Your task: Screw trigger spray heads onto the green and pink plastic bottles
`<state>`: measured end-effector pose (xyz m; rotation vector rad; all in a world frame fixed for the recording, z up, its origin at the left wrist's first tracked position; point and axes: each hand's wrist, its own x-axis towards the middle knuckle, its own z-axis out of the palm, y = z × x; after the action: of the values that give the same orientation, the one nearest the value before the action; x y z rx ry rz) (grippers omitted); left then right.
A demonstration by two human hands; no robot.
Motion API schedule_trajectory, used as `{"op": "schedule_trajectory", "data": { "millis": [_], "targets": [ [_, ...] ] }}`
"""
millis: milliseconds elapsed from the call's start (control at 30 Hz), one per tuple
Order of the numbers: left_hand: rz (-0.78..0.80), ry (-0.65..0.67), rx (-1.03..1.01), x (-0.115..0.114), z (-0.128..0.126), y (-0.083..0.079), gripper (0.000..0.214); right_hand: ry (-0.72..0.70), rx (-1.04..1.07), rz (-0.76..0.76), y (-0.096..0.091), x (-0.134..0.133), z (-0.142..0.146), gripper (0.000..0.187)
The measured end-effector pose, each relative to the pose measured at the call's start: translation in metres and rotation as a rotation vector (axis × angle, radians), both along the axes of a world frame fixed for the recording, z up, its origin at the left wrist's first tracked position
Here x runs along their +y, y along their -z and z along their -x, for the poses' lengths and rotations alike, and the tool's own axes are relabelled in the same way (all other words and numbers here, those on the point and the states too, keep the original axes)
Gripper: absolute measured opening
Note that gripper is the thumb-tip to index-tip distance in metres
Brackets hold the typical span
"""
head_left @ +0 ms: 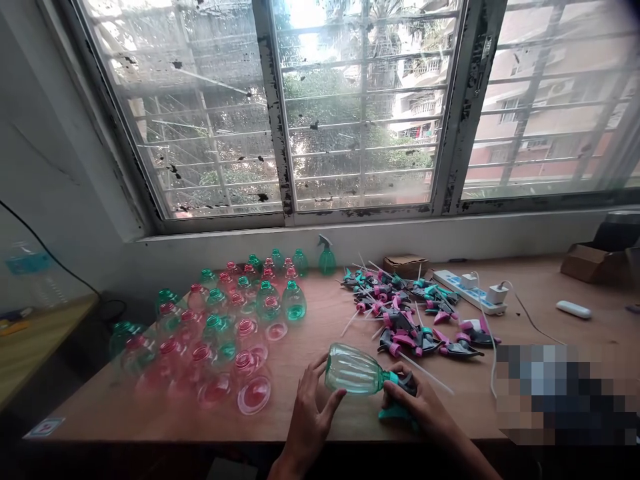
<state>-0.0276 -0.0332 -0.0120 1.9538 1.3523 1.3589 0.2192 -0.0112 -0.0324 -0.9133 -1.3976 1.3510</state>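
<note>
A clear green spray bottle (354,369) lies on its side in the air over the table's front part, its base to the left. My left hand (314,400) cups the base end, fingers behind and thumb in front. At the neck, my right hand (413,397) is closed around the black and teal spray trigger head (395,407), whose collar meets the bottle's mouth. Whether the collar is fully screwed down I cannot tell. Beyond my right hand lies a pile of loose trigger heads (400,313), pink, teal and black, with white dip tubes.
Several open-topped pink and green bottles (215,333) stand at the left. One green bottle with a trigger (327,260) stands by the wall. Behind the pile are a cardboard box (406,265) and a power strip (470,291) with cables. A white device (573,309) lies at right.
</note>
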Motion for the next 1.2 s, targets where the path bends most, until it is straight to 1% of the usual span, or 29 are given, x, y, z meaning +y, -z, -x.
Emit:
{"op": "schedule_trajectory", "data": {
  "millis": [133,267,367,467,533,633,867,967,1100,1200],
  "targets": [
    [-0.023,0.034,0.008,0.003,0.001,0.005,0.051,0.016,0.046,0.012,0.003,0.002,-0.001,0.033],
    [-0.012,0.058,-0.009,0.0,0.001,-0.001,0.054,-0.005,0.033,0.009,0.001,-0.001,-0.001,0.034],
    [0.034,0.06,-0.067,-0.002,0.0,-0.005,0.048,-0.017,-0.033,-0.006,-0.003,-0.003,0.0,0.032],
    [0.115,0.056,-0.118,-0.002,-0.001,-0.004,0.038,-0.001,-0.062,-0.003,-0.003,-0.004,0.001,0.032],
    [0.132,0.045,-0.121,-0.001,-0.002,-0.001,0.038,0.002,-0.049,0.007,-0.001,-0.004,0.001,0.034],
    [0.118,0.021,-0.123,0.001,-0.002,0.001,0.037,-0.002,-0.042,0.004,0.0,-0.003,0.002,0.034],
    [0.139,0.005,-0.12,0.001,-0.002,0.001,0.033,0.044,-0.069,-0.078,0.003,-0.002,0.003,0.032],
    [0.13,0.01,-0.123,0.002,-0.002,0.002,0.034,0.009,-0.04,-0.052,0.005,-0.002,0.002,0.031],
    [0.053,0.027,-0.095,0.004,0.0,0.004,0.044,-0.024,0.017,0.007,0.005,-0.002,0.0,0.029],
    [0.036,0.035,-0.092,0.003,0.001,0.004,0.049,-0.026,0.039,0.016,0.003,-0.002,-0.001,0.029]
  ]
}}
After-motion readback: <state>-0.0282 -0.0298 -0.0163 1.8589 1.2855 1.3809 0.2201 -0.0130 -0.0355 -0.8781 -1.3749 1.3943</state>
